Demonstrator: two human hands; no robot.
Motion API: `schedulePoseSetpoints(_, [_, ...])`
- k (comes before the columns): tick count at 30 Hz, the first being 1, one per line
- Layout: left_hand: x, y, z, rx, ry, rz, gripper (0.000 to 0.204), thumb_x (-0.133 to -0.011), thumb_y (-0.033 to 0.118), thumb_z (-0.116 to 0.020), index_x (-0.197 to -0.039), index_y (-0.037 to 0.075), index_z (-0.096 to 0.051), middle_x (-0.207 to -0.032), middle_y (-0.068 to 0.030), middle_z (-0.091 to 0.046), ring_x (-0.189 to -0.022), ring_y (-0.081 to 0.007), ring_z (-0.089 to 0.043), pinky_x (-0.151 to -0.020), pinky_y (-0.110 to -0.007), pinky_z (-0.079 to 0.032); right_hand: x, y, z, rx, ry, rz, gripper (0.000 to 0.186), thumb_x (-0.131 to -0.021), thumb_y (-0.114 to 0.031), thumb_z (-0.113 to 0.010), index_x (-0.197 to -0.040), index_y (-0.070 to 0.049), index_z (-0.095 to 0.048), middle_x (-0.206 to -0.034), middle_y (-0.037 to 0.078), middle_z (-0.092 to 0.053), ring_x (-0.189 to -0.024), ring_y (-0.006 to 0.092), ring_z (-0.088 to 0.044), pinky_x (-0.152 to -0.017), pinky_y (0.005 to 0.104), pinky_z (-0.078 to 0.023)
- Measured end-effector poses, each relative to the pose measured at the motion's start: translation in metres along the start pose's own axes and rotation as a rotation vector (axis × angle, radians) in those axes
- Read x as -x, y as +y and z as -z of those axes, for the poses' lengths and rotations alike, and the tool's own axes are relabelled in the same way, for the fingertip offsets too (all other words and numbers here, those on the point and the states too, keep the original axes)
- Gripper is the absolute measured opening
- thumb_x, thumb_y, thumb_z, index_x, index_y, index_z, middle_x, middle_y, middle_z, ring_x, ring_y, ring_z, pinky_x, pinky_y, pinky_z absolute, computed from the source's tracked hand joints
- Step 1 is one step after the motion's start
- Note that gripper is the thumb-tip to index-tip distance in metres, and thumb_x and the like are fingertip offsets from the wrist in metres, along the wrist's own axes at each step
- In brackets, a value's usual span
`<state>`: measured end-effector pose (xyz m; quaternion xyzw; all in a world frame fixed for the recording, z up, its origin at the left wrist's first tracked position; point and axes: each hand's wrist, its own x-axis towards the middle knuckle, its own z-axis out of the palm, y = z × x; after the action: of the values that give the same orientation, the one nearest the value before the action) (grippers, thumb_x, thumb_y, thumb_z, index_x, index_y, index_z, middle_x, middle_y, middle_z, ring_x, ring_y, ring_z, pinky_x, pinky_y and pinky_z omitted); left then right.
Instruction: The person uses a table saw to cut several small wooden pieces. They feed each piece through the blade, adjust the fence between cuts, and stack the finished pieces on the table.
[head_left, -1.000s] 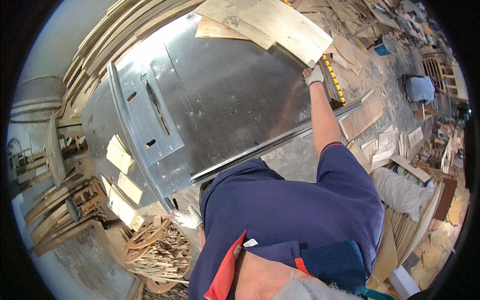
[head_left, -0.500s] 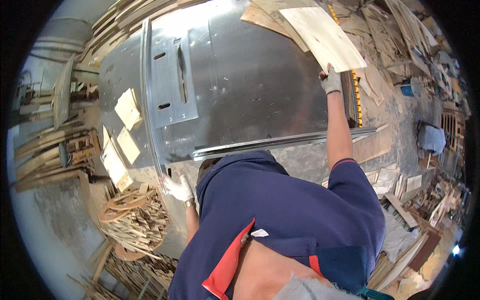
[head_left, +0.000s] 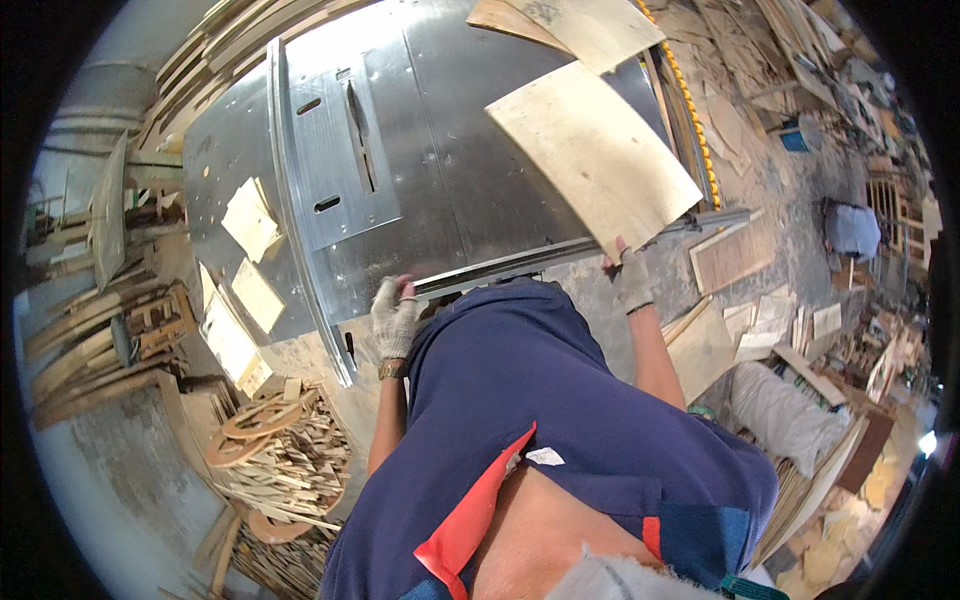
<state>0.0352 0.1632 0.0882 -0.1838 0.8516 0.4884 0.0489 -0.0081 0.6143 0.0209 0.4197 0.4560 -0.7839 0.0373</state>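
Observation:
My right hand (head_left: 628,275), in a grey fingerless glove, grips the lower corner of a pale plywood board (head_left: 590,150), which lies tilted over the right part of a steel saw table (head_left: 440,80). My left hand (head_left: 395,315), gloved likewise, is at the table's near edge beside the front rail (head_left: 500,265), fingers partly bent, with no object visible in it. Left of it runs a long metal fence (head_left: 300,230); beyond that, a slotted insert plate (head_left: 360,180) is set in the table.
More boards (head_left: 610,25) lie at the table's far right, by yellow rollers (head_left: 705,150); small pieces (head_left: 250,220) lie at left. A scrap heap (head_left: 280,470) sits lower left. A sack (head_left: 780,410) and planks crowd the right. A person in light blue (head_left: 850,230) bends over farther right.
My right hand has drawn the plywood board leftward and toward me from the far right. My left hand has risen toward the table's edge and moved right.

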Motion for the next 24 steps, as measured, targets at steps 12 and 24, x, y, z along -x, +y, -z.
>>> schedulePoseSetpoints(12, [-0.031, 0.072, 0.019, -0.131, -1.185, -0.298, 0.029, -0.084, 0.004, -0.062, -0.112, 0.002, -0.072, -0.096, -0.0093, -0.071, -0.092, -0.0199, -0.067, -0.088, -0.032, -0.052, 0.145, 0.034, -0.023, 1.181, -0.313, -0.01, 0.022, -0.094, -0.02, -0.066, -0.092, 0.001, -0.071, -0.084, 0.01, -0.07, -0.076, 0.016, -0.069, -0.068, 0.0323, -0.057])
schedulePoseSetpoints(24, [-0.016, 0.038, 0.071, -0.27, -1.226, -0.181, 0.026, -0.084, 0.01, -0.06, -0.108, 0.003, -0.069, -0.097, -0.0102, -0.073, -0.092, -0.0198, -0.069, -0.086, -0.034, -0.053, 0.23, 0.032, -0.083, 1.324, -0.602, 0.15, 0.022, -0.09, -0.018, -0.073, -0.102, 0.0, -0.074, -0.095, 0.011, -0.07, -0.088, 0.0239, -0.067, -0.083, 0.0354, -0.053])
